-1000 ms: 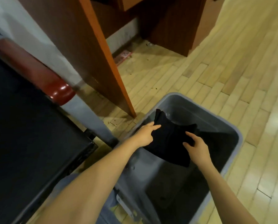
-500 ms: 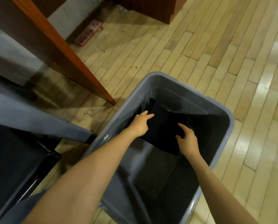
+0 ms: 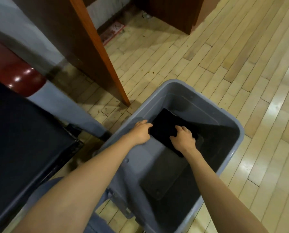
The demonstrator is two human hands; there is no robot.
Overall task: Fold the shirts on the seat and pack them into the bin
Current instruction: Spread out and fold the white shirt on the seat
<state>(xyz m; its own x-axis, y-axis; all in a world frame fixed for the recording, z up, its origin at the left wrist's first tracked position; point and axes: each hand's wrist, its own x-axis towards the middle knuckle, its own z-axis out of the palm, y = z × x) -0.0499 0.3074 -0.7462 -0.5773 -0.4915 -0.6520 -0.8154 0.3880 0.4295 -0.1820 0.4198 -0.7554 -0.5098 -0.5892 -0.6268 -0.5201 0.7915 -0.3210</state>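
Grey plastic bin (image 3: 237, 132), quantity one, occupies the centre and lower right of the frame on the wood-strip floor (image 3: 207, 64). Contents: one folded black shirt (image 3: 165, 126), lying tilted in the bin's upper-left part. Hands in view: two, both inside the bin. My left hand (image 3: 141, 132) curls its fingers round the shirt's left edge. My right hand (image 3: 182, 138) grips the shirt's near edge, bent fingers spread on top. One black seat (image 3: 22, 132) fills the left side.
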